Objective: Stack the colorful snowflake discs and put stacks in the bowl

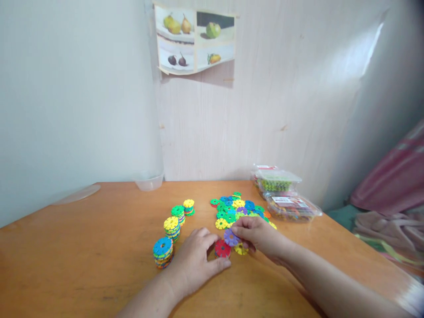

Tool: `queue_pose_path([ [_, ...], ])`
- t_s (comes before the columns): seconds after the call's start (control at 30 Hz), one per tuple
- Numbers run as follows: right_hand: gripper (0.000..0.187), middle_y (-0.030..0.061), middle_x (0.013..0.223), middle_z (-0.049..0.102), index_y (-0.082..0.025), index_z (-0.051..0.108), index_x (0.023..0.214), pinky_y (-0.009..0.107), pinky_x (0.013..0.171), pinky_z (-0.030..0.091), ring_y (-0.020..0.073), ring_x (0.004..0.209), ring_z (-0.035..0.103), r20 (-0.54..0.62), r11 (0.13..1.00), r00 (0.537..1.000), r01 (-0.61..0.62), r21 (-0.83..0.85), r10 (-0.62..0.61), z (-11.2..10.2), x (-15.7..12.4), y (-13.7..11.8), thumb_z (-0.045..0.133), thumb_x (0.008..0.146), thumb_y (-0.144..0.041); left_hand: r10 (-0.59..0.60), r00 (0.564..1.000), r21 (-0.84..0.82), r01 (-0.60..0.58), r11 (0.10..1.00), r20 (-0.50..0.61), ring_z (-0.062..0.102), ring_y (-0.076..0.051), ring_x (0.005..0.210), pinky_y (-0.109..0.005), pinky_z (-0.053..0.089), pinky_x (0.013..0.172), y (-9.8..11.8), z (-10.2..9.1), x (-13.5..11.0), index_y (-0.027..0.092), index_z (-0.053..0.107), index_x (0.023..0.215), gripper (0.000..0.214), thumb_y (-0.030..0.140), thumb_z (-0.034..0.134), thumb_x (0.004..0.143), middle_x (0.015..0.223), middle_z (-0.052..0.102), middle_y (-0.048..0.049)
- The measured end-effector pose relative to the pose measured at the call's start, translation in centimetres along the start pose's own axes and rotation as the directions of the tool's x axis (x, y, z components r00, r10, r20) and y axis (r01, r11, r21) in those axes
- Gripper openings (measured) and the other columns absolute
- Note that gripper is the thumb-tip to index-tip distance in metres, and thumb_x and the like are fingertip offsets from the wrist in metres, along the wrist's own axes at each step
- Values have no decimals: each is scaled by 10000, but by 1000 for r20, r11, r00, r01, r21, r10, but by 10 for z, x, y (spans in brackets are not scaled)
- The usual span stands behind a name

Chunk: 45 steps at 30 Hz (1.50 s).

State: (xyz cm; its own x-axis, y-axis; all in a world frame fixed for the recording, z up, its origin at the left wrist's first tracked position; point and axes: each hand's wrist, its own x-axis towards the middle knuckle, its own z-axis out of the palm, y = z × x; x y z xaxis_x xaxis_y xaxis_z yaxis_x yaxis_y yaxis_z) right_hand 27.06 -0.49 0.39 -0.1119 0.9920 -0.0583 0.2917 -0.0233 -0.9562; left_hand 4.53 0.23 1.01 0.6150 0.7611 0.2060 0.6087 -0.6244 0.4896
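My right hand pinches a purple notched disc just above the orange wooden table. Beside it, my left hand curls around a short stack topped by a red disc, thumb and fingers on either side. A yellow disc lies under my right fingers. A loose pile of coloured discs spreads behind my right hand. To the left stand several finished stacks: one with a blue top, one with a yellow top, and two further back.
Two clear plastic boxes of small coloured pieces sit at the table's right rear edge. A clear tall container and a clear lid stand by the back wall. Pink fabric lies beyond the right edge.
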Motion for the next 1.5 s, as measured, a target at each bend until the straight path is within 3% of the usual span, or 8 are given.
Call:
queue_pose_path([
  [0.13,321,-53,538,557,-171,616,832,188,405,365,72,419,453,44,997,999,-30,66,27,13,-4,-3,654,804,-489,-4,1000,21,5,1000,-7,533,-198,863,-267,361,673,-2,1,0,223,641,834,373,594,653,792,879,556,-20],
  [0.37,228,-56,508,565,-179,580,811,162,391,365,65,397,479,14,996,996,-90,-5,90,25,-6,-10,633,817,-400,1,1000,-12,-1,1000,-24,538,-195,882,-264,361,695,-3,4,0,233,643,863,334,555,683,786,890,574,-12],
  [0.6,152,-49,537,542,-186,562,747,177,414,347,79,439,480,-19,994,998,-59,-89,57,19,-7,-7,573,808,-324,0,1000,-11,0,1000,-21,541,-198,890,-265,355,699,-4,4,2,241,653,875,329,544,714,763,896,584,-6],
  [0.73,175,-43,585,528,-179,577,734,189,470,346,86,517,473,-152,979,986,35,-199,-67,2,-3,-10,580,796,-343,3,1000,-13,-3,1000,-6,543,-211,905,-269,369,707,-3,0,0,230,654,916,367,561,700,763,920,594,-18],
  [0.87,141,-36,603,518,-175,575,706,203,503,327,102,569,477,-233,924,961,49,-379,-147,-27,7,-5,556,785,-290,22,1000,-28,-22,999,7,550,-213,919,-276,385,738,-3,-3,0,230,661,982,373,554,664,797,947,601,-25],
  [1.03,115,-28,641,557,-175,645,825,218,524,318,121,602,507,-151,791,977,29,-611,-152,-50,12,7,598,736,-231,29,999,-54,-28,998,24,558,-204,917,-282,393,770,-3,-3,2,236,681,989,336,530,627,836,945,606,-24],
  [1.2,303,6,764,637,-187,665,979,229,570,326,146,674,556,-68,686,987,53,-725,-148,-49,12,14,686,727,-353,4,1000,-61,-3,998,13,560,-200,920,-273,384,765,-3,-2,2,251,691,987,329,527,666,810,936,614,-12],
  [1.5,129,20,716,647,-181,633,732,238,571,287,138,655,537,-99,569,975,33,-821,-200,-42,10,8,602,792,-291,2,1000,-61,-2,998,2,558,-209,939,-270,383,753,-5,0,2,254,682,1032,394,535,717,758,969,622,-13],
])
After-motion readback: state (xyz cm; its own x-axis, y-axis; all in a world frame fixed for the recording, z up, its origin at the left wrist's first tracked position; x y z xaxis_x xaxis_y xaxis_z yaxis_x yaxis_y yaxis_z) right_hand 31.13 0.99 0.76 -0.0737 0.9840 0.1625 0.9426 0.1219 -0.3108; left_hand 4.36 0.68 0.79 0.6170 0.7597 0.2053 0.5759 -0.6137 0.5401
